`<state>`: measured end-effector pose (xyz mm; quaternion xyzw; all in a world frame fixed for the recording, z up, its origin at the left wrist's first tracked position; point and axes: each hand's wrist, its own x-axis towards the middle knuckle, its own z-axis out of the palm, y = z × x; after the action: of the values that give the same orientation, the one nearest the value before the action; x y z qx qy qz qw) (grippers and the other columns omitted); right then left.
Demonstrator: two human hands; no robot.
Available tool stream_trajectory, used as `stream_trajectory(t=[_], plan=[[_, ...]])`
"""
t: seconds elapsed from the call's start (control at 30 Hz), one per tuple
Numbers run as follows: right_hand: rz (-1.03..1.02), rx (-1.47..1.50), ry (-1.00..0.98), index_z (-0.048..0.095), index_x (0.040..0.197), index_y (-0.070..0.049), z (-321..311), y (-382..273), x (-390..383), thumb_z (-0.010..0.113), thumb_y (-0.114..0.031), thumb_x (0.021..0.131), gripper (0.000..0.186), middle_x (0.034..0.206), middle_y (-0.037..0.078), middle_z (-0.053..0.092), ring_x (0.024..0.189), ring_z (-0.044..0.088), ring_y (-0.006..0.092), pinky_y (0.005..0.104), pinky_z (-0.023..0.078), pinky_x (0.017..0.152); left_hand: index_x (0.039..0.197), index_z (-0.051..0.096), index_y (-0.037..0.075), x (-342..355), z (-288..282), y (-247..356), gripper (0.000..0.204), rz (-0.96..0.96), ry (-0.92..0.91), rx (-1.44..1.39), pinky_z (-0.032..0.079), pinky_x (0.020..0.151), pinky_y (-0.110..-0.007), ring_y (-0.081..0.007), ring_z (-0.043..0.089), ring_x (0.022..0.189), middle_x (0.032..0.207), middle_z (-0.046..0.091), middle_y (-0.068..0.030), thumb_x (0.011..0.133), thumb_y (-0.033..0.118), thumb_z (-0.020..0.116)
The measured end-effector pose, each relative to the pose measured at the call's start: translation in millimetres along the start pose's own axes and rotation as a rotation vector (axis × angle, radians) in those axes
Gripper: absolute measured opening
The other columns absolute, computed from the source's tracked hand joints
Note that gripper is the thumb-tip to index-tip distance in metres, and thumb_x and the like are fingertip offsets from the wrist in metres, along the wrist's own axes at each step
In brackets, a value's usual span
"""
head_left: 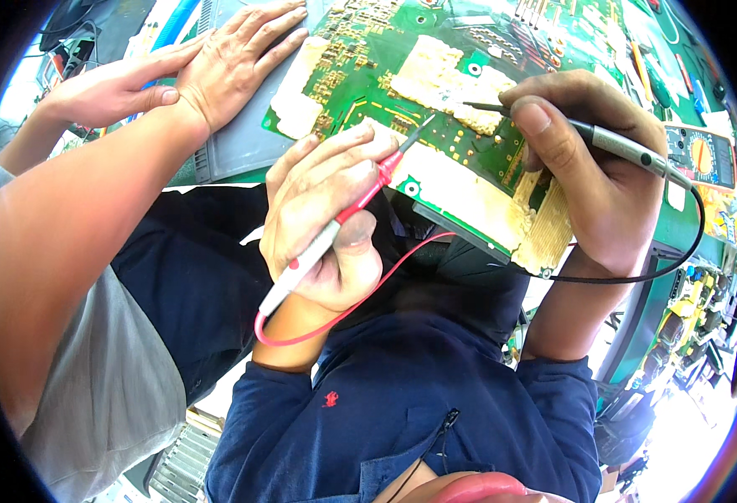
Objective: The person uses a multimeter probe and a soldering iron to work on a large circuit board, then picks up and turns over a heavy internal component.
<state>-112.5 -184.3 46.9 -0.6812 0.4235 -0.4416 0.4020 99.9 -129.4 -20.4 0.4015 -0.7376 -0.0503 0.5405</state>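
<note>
My left hand (326, 218) is closed round a red-and-white test probe (310, 256), its metal tip pointing up over a large green circuit board (469, 176) with cream-coloured patches (456, 84). My right hand (590, 168) grips a black-and-grey test probe (636, 151) at the board's right side; its dark tip reaches toward a cream patch near the upper middle, though contact is unclear. A red lead loops from the left probe beneath the board, and a black lead hangs from the right one.
A co-worker's hands (238, 63) lie at the upper left on a grey mat (230, 155). An orange multimeter (699, 155) sits at the right. Cluttered electronic parts (687, 318) fill the lower right. A blue tube (171, 25) runs at the back left.
</note>
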Motion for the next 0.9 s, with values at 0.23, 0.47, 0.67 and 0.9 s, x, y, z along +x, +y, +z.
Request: stream_trajectory(t=[0.23,0.47,0.67,0.9], plan=[[0.024,0.003,-0.006,0.068,0.093,0.005,-0.1,-1.6,1.4,0.072,-0.009,0.081,0.019,0.075,0.007,0.065,0.058,0.055,0.0071,0.0178,0.041,0.054,0.103,0.057,0.005,-1.4,5.5,-10.4,0.026,0.075,0.015,0.004,0.038,0.101,-0.036,-0.0280,0.067,0.101,0.098,0.071,-0.0133,0.097,0.030,0.052],[0.030,-0.025,0.011,0.069,0.094,0.005,1.0,-2.5,1.9,0.071,-0.008,0.080,0.019,0.073,0.007,0.064,0.058,0.055,0.0073,0.0172,0.041,0.054,0.104,0.058,0.005,-6.7,8.5,-16.3,0.028,0.126,0.037,0.004,0.038,0.101,-0.036,-0.0282,0.067,0.100,0.097,0.071,-0.0131,0.097,0.032,0.052],[-0.017,0.017,0.032,0.069,0.094,0.005,1.6,0.5,0.4,0.071,-0.009,0.080,0.020,0.073,0.007,0.064,0.058,0.055,0.0073,0.0171,0.041,0.055,0.103,0.058,0.005,-4.6,7.7,-11.6,0.029,0.093,0.027,0.000,0.038,0.101,-0.035,-0.0283,0.067,0.099,0.096,0.071,-0.0138,0.097,0.033,0.051],[0.074,-0.056,0.003,0.069,0.094,0.005,-7.5,3.6,-1.2,0.072,-0.010,0.081,0.020,0.076,0.008,0.066,0.058,0.056,0.0076,0.0175,0.042,0.055,0.102,0.059,0.005,-3.2,9.2,-9.7,0.030,0.086,0.046,0.012,0.039,0.100,-0.034,-0.0283,0.068,0.097,0.094,0.072,-0.0138,0.097,0.033,0.052]])
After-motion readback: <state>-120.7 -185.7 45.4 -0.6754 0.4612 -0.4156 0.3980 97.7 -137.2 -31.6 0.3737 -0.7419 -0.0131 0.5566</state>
